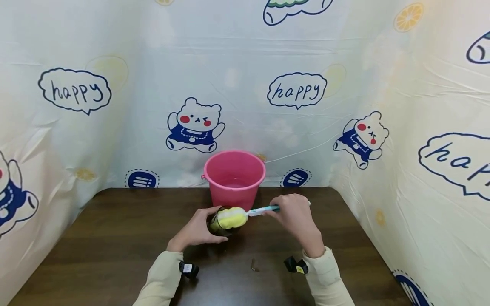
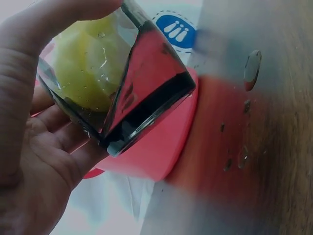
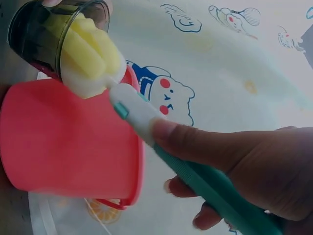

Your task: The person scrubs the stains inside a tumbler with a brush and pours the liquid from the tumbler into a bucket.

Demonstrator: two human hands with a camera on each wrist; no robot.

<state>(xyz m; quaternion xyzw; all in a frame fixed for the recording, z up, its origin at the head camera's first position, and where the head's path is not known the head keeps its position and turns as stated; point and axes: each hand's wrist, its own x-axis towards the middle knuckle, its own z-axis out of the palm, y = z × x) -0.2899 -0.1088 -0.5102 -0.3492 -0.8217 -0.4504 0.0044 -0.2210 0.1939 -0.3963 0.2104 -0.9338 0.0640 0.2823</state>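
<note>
Left hand (image 1: 197, 227) grasps a dark transparent glass (image 2: 120, 83), tilted, in front of the pink bucket (image 1: 235, 195); right hand (image 1: 295, 216) grips a brush (image 3: 132, 108) by its handle (image 3: 212, 188), yellow-and-white sponge head (image 1: 232, 218) partly inside the glass; drops of liquid (image 2: 252, 72) lie on the brown table (image 1: 115, 238)

Yellow brush (image 1: 238, 217) partly inside tilted glass (image 3: 34, 36)

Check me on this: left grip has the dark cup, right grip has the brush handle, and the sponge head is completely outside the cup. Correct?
No: the sponge head is partly inside the dark cup, as the right wrist view shows. The left grip does have the cup and the right grip the brush handle.
</note>
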